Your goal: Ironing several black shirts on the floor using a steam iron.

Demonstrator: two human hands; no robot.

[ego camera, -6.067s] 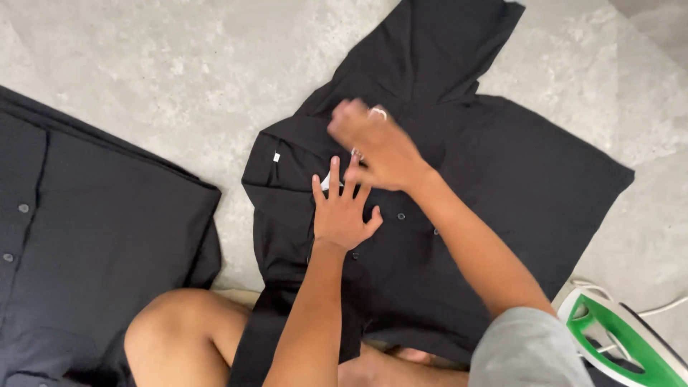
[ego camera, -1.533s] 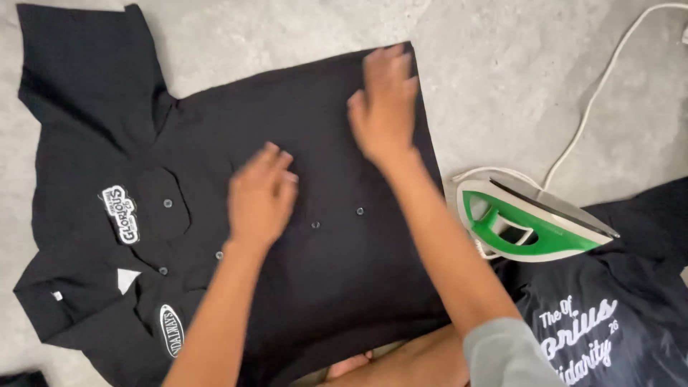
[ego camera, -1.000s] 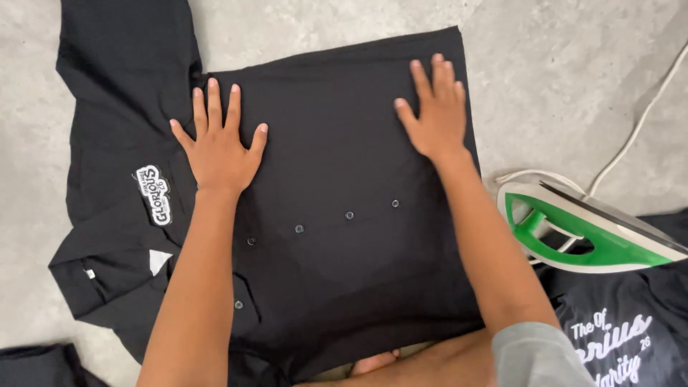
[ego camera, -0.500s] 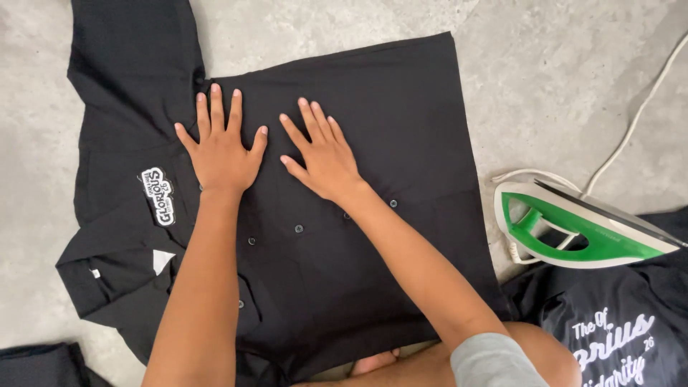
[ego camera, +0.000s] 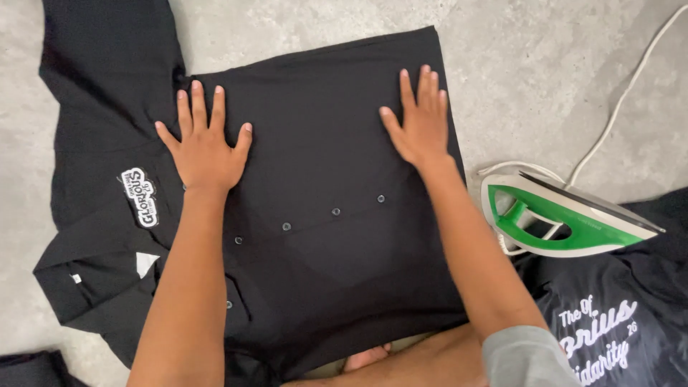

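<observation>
Both hands lie flat with fingers spread, left hand [ego camera: 204, 147] and right hand [ego camera: 421, 122] pressing the black shirt [ego camera: 322, 179] spread on the floor [ego camera: 559, 64]; firm, even outward strokes would best flatten creases. Iron [ego camera: 566, 215] rests just right.

Shirt [ego camera: 315, 244]: spread flat on the floor [ego camera: 566, 64]
Left hand [ego camera: 206, 147]: on the shirt's left part
Right hand [ego camera: 421, 125]: on its right edge
Iron [ego camera: 566, 215]: right of the shirt, beside another garment [ego camera: 616, 322]
</observation>
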